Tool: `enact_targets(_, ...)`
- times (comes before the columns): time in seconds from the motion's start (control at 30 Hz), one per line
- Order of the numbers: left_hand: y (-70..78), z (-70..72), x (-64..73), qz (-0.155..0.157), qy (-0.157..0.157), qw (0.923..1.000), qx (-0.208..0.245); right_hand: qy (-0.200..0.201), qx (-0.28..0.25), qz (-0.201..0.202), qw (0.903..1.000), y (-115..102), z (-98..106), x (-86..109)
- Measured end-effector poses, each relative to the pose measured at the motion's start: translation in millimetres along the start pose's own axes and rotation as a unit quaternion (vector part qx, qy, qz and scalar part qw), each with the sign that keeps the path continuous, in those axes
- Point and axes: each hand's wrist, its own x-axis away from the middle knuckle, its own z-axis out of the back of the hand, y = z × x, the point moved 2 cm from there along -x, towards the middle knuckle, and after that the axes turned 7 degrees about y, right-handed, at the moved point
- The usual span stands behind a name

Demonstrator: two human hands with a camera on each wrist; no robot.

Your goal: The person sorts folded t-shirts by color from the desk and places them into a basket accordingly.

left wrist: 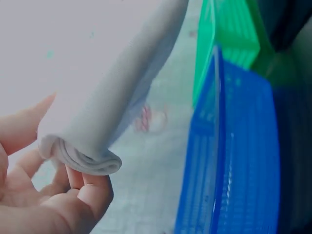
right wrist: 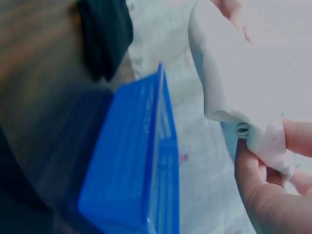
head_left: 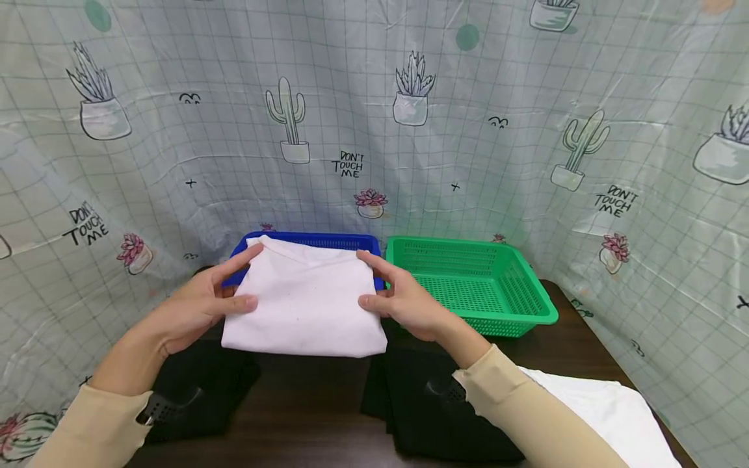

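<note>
A folded white shirt (head_left: 304, 305), its collar edge at the top, is held up off the table between both hands. My left hand (head_left: 199, 302) grips its left side, thumb on the front and fingers behind. On the opposite side my right hand (head_left: 406, 302) pinches it the same way. Rolled layers of the shirt (left wrist: 97, 126) show at its edge in the left wrist view. Behind the shirt is the blue basket (head_left: 351, 239), partly hidden by it. In the right wrist view the shirt (right wrist: 234, 73) stands apart from the blue basket (right wrist: 131, 146).
Right of the blue basket stands a green basket (head_left: 476, 244). Black folded cloths lie on the dark table (head_left: 310, 403): one (head_left: 199, 390) at left, another (head_left: 427, 396) at right. A white cloth (head_left: 614, 406) lies by the right forearm. A printed curtain (head_left: 363, 97) hangs behind.
</note>
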Motion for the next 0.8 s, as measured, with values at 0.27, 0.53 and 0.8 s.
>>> enact_targets(0.27, -2.3, 31.5, -64.3, 0.015, 0.014, 0.9996, -0.021, 0.032, 0.041, 0.009, 0.9986, 4.5, 13.1, -67.4)
enact_targets(0.53, -22.5, 48.1, -109.6, 0.037, 0.034, 0.9982, -0.033, 0.064, 0.075, -0.003, 0.9951, 29.9, 18.2, -117.3)
enact_targets(0.8, -59.4, 54.1, -125.5, 0.056, 0.042, 0.9966, -0.043, 0.083, 0.106, -0.034, 0.9903, 62.8, 7.2, -135.5)
